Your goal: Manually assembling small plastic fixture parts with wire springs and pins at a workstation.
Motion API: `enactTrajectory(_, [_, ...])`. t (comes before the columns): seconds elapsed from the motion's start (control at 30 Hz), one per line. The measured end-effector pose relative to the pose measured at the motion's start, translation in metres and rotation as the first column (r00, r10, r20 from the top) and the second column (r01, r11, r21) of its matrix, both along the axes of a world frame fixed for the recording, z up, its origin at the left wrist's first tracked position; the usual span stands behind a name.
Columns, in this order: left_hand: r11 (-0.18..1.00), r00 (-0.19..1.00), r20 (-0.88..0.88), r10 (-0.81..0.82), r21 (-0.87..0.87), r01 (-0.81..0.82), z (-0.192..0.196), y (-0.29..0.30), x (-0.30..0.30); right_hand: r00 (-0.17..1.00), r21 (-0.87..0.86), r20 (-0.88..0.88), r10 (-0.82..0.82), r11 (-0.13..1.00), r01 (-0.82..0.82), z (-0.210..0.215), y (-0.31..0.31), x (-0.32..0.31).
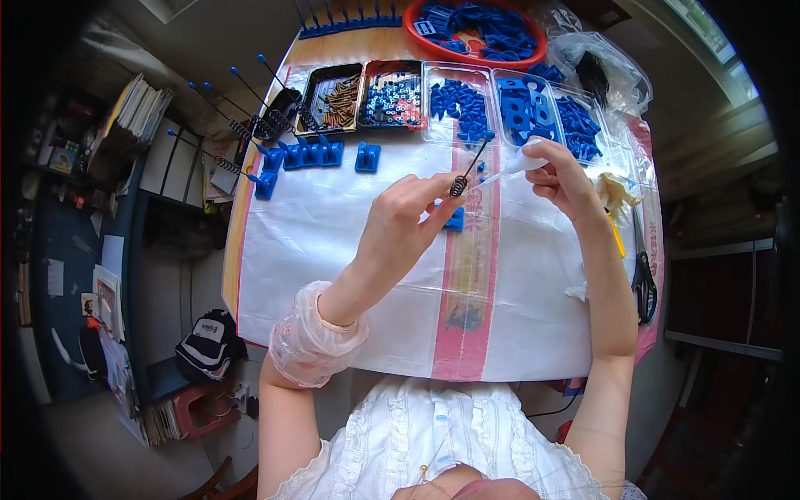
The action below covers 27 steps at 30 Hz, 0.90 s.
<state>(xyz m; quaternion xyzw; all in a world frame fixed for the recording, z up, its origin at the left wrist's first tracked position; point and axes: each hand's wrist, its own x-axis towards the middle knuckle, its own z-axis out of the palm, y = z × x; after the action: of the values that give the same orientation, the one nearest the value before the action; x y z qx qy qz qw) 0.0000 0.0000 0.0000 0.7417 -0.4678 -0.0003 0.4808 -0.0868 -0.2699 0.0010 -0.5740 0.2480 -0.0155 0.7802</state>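
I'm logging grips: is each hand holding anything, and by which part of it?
The left hand pinches a blue-tipped black spring rod at its coiled end. The right hand grips a small white bottle by its body.

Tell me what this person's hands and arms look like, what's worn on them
The left hand and right hand wear no gloves. A sheer, pinkish, gathered sleeve cover circles the left forearm; the right forearm is uncovered. The white top has lacy edging by both arms.
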Motion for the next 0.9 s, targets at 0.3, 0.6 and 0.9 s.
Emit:
enactTrajectory(0.3, [1.0, 1.0, 0.007, -0.001, -0.02, 0.001, -0.001, -0.004, -0.003, 0.999, -0.039, -0.02, -0.024, 0.999, 0.024, 0.001, -0.002, -0.002])
enactTrajectory(0.6, [1.0, 1.0, 0.015, -0.003, -0.012, 0.003, 0.001, -0.002, -0.002, 0.999, -0.04, 0.029, -0.045, 0.998, 0.046, 0.005, -0.008, -0.006])
enactTrajectory(0.9, [1.0, 1.0, 0.021, -0.005, -0.004, 0.005, -0.001, 0.0, 0.0, 0.978, 0.007, 0.043, -0.202, 0.979, 0.202, 0.034, -0.019, -0.047])
